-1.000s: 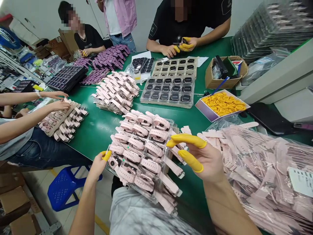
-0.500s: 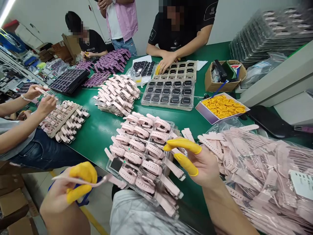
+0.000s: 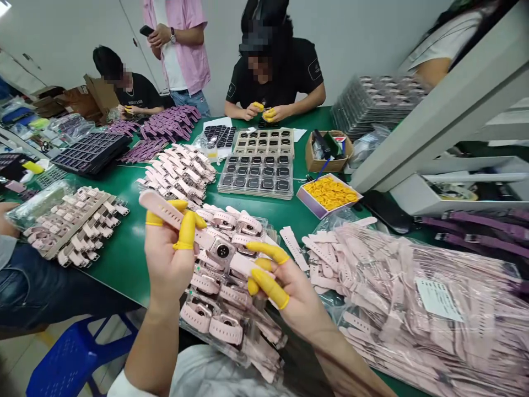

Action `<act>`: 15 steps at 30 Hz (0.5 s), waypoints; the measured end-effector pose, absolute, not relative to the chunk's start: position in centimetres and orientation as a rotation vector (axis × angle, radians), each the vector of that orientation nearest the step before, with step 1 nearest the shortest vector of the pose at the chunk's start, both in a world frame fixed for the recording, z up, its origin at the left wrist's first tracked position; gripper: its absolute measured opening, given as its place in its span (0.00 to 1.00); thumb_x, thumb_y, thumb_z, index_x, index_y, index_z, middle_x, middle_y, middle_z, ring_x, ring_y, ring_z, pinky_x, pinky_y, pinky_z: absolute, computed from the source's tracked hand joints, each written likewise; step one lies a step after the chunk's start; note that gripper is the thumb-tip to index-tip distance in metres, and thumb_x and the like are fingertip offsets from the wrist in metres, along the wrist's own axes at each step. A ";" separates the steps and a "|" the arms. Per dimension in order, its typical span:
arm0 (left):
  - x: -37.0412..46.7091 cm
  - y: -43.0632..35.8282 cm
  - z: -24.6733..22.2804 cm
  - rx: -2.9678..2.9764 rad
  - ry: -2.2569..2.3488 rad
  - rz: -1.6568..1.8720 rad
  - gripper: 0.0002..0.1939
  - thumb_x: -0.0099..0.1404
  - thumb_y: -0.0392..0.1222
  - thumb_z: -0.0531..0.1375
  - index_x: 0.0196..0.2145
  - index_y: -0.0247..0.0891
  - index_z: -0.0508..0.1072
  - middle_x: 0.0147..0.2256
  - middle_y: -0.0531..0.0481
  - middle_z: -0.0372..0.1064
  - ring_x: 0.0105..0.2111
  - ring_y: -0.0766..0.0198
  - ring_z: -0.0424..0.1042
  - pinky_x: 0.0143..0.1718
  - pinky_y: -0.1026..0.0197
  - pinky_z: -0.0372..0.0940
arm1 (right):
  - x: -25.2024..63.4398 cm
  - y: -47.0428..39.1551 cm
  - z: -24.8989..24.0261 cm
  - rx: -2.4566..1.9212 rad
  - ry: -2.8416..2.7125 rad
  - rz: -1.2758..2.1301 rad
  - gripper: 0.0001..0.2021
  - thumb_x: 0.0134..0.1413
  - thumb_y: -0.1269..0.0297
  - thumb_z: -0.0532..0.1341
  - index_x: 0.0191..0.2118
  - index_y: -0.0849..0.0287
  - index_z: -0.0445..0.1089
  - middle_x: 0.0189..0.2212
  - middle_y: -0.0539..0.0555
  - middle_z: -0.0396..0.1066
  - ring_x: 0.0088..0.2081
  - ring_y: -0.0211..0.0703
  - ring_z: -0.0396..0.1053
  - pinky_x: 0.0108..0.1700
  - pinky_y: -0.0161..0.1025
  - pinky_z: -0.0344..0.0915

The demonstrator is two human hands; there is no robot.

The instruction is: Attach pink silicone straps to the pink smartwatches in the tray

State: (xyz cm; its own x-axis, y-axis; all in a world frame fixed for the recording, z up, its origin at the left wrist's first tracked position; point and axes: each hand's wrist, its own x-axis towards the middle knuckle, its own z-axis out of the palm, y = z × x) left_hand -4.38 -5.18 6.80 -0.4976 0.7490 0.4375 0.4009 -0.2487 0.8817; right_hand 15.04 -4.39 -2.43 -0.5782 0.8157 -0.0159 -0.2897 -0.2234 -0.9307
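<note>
A smartwatch with pale pink straps is stretched between my two hands, its sensor side facing me. On its left, my left hand, in yellow finger cots, pinches the long holed strap. The other strap piece is gripped by my right hand, also in yellow finger cots, close to the watch body. Just below lies a clear plastic tray of pink-strapped watches, partly hidden by my hands. To the right, loose pink straps spill beside a bag of pink straps.
Beyond are a tray of dark watch faces, a box of yellow finger cots and a pile of pink straps. Another watch tray sits left. A blue stool stands below. A person in black works opposite.
My left hand has risen and moved right with the watch, over the tray. My right hand, empty before, now grips the other strap. The view has shifted to the right.
</note>
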 end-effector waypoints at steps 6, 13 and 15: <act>-4.8 -3.1 2.4 1.724 1.660 1.143 0.16 0.77 0.43 0.52 0.54 0.35 0.75 0.30 0.51 0.74 0.29 0.65 0.71 0.34 0.63 0.68 | 17.3 -1.8 -2.6 -0.509 -1.052 1.679 0.16 0.50 0.53 0.76 0.43 0.52 0.79 0.31 0.53 0.73 0.30 0.44 0.70 0.29 0.38 0.68; -3.2 -2.9 0.7 2.164 1.493 1.052 0.26 0.72 0.31 0.51 0.65 0.39 0.66 0.38 0.46 0.77 0.35 0.61 0.76 0.41 0.58 0.73 | 14.4 -0.8 -3.5 -0.493 -1.028 1.589 0.15 0.64 0.48 0.65 0.42 0.55 0.75 0.32 0.51 0.71 0.33 0.42 0.70 0.39 0.41 0.70; -3.1 -2.9 0.5 2.280 1.478 1.033 0.29 0.71 0.29 0.51 0.68 0.40 0.62 0.37 0.47 0.77 0.33 0.61 0.76 0.42 0.58 0.74 | 13.7 -1.0 -3.9 -0.503 -0.965 1.645 0.15 0.69 0.48 0.60 0.49 0.53 0.70 0.25 0.46 0.66 0.26 0.39 0.64 0.31 0.37 0.66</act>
State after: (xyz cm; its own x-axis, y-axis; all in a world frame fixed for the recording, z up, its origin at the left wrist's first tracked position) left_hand -3.07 -2.89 0.50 0.2406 0.8694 0.4316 0.7041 -0.4625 0.5389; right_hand 13.73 -1.02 -3.86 -0.3001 0.9413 0.1546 -0.5942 -0.0577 -0.8022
